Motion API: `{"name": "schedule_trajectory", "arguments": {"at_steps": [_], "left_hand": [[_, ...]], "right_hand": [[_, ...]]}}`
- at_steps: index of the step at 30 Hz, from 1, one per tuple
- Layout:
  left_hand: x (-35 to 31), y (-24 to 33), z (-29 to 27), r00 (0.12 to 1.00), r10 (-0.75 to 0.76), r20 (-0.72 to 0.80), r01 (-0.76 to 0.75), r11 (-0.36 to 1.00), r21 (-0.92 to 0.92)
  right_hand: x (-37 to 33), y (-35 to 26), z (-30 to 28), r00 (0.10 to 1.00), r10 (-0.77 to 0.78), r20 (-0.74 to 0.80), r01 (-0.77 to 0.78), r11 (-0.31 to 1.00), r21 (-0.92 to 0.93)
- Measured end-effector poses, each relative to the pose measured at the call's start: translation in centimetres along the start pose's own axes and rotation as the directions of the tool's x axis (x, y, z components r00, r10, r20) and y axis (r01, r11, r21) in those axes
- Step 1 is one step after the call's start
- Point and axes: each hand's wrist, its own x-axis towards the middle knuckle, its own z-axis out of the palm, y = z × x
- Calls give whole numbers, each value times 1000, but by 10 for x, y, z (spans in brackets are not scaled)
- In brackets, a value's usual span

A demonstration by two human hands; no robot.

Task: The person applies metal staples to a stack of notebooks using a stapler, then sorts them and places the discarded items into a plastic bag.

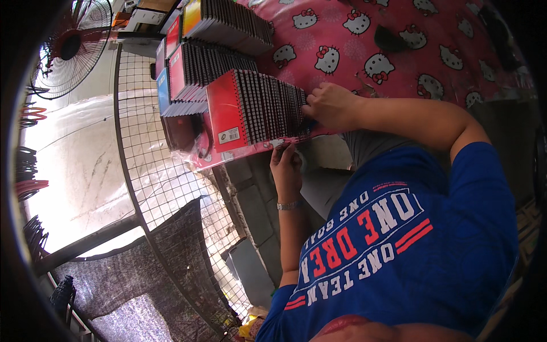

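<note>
A tight row of upright spiral notebooks [225, 111], a red cover at its left end, stands along the near edge of the table. At the row's right end my right hand [333, 105] is closed, fingers curled against the last notebook; its fingertips are partly hidden. My left hand [286, 165], with a metal band on its wrist, is just below the row at the table edge. Its fingers are bent together in a pinch, and whatever they hold is too small to make out.
More rows of spiral notebooks [219, 60] stand behind. A pink cartoon-cat tablecloth [353, 54] covers the table, with a dark curved object [390, 40] on it. To the left are a wire grid [139, 114] and a fan [71, 45]; dark netting [165, 268] hangs lower down.
</note>
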Motion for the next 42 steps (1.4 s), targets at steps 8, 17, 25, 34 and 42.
{"name": "schedule_trajectory", "arguments": {"at_steps": [8, 17, 25, 34, 42], "left_hand": [[7, -9, 2, 993, 102, 65, -114, 963, 242], [4, -7, 6, 998, -45, -35, 43, 998, -40], [8, -14, 5, 1000, 21, 4, -22, 993, 118], [11, -20, 6, 1000, -2, -10, 5, 960, 279], [17, -27, -6, 999, -42, -33, 41, 999, -7]], "right_hand": [[11, -5, 17, 992, -84, -100, 72, 991, -115], [0, 12, 34, 867, -206, -454, 119, 970, -214], [5, 0, 18, 999, 10, 30, -10, 1000, -3], [10, -2, 27, 995, -67, -67, 62, 995, -84], [-4, 11, 39, 944, -91, -316, 45, 987, -152]]}}
